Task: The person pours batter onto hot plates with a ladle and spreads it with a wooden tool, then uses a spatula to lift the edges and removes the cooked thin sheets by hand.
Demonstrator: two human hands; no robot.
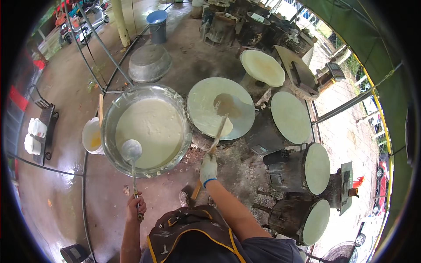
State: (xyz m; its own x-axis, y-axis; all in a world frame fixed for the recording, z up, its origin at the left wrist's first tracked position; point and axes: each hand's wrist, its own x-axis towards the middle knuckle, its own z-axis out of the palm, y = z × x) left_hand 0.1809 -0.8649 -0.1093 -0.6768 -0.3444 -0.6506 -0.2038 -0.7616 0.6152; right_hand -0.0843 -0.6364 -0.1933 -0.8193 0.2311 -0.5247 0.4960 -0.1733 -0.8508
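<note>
My left hand [136,207] is bare and grips the handle of a metal ladle [132,150]. The ladle's round bowl hangs over a wide metal basin [111,108] that holds thick, pale batter [154,128]. In a white knit glove, my right hand [209,168] is closed around a wooden spreader [219,134]. Its far end reaches onto a round griddle [242,122], beside a small mound of batter [227,128]. A thin, pale layer of batter [204,102] covers much of that griddle. Grey metal shows at its lower right, and a brownish patch lies near the middle.
Drum stoves topped with pale-coated griddles curve down the right: an upper one [291,118], a middle one [317,169] and a lower one [315,223]. Pale flatbread [262,68] lies beyond. An upturned metal basin [149,64], a bucket [158,31] and a white bucket [89,134] stand leftward.
</note>
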